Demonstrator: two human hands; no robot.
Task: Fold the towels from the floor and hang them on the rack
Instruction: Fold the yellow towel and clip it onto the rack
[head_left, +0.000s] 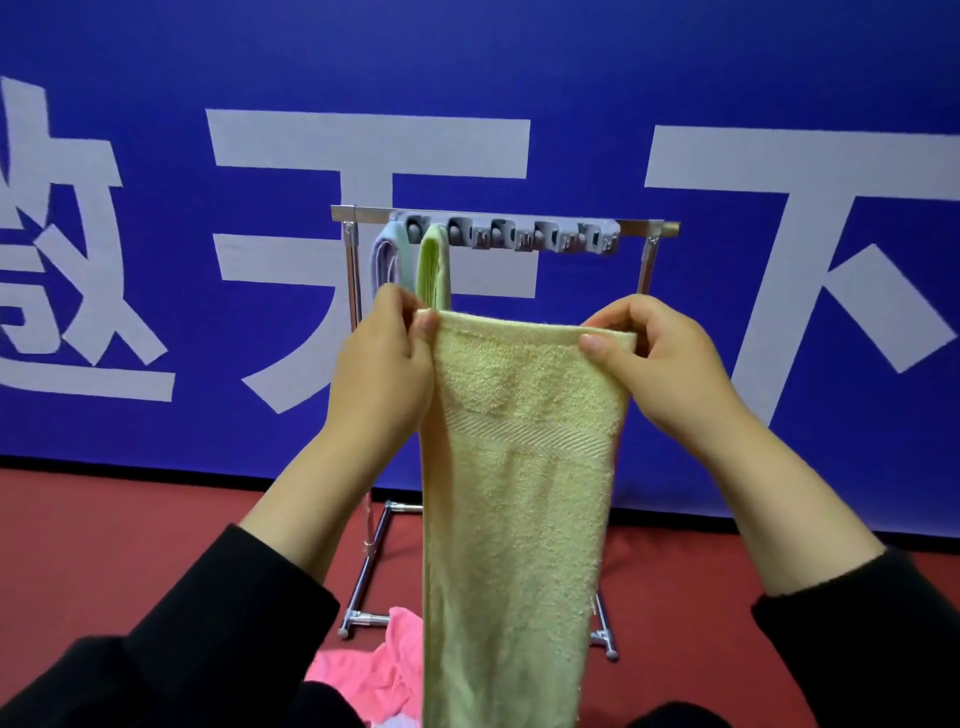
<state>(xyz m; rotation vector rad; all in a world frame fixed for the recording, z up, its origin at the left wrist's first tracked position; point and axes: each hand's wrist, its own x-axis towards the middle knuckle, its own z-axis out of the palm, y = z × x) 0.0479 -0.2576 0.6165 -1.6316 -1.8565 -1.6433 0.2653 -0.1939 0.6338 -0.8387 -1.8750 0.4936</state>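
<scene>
black sleeves (171, 639) frame the bottom of view, both arms raised in front of the chrome tube rack with a grey clip bar (506, 226). left hand (382, 358) and right hand (665, 364) each have thumb and fingers pinched shut on a top corner of the pale yellow terry towel (519, 493), which hangs as a long narrow strip, already doubled lengthwise by the look of it, in front of the rack.

step in hand, my read: fold it shorter or carry it to a clip. keep the top edge level and taut between the two pinches, match corners before letting go.

on the rack: folded lilac towel (387, 257) at its left end, folded green towel (434, 265) just right of it. clips right of the green one look free, so there's room there. crumpled pink towel (379, 670) lies on the red floor (104, 519) at the rack's front foot, below the yellow one; the hanging tail could drag on it.
</scene>
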